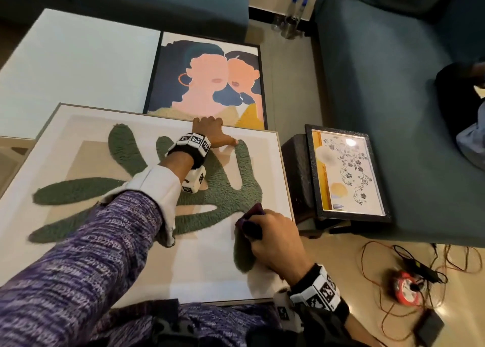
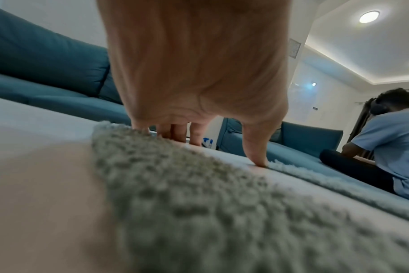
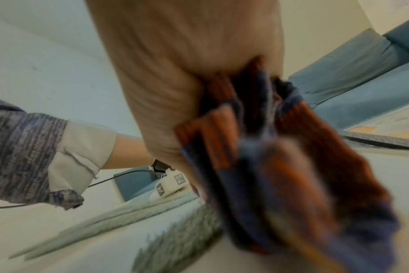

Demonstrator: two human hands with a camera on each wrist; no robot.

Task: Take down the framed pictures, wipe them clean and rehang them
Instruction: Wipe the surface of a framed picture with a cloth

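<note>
A large light-framed picture (image 1: 210, 268) with a green tufted leaf shape lies flat in front of me. My left hand (image 1: 217, 134) holds its far edge, fingers hooked over the rim and thumb (image 2: 257, 157) pressed on the glass. My right hand (image 1: 267, 231) grips a bunched dark purple and rust cloth (image 1: 249, 223) against the glass near the picture's right side. In the right wrist view the cloth (image 3: 280, 166) is blurred. A dark-framed picture of two faces (image 1: 210, 81) lies beyond. A small black-framed floral picture (image 1: 346, 173) leans at the right.
A white table top (image 1: 73, 66) is at the back left. A teal sofa (image 1: 380, 84) runs along the right, with a person (image 1: 462, 105) seated on it. Spray bottles (image 1: 294, 13) stand in the far corner. Cables and a red reel (image 1: 406, 286) lie on the floor.
</note>
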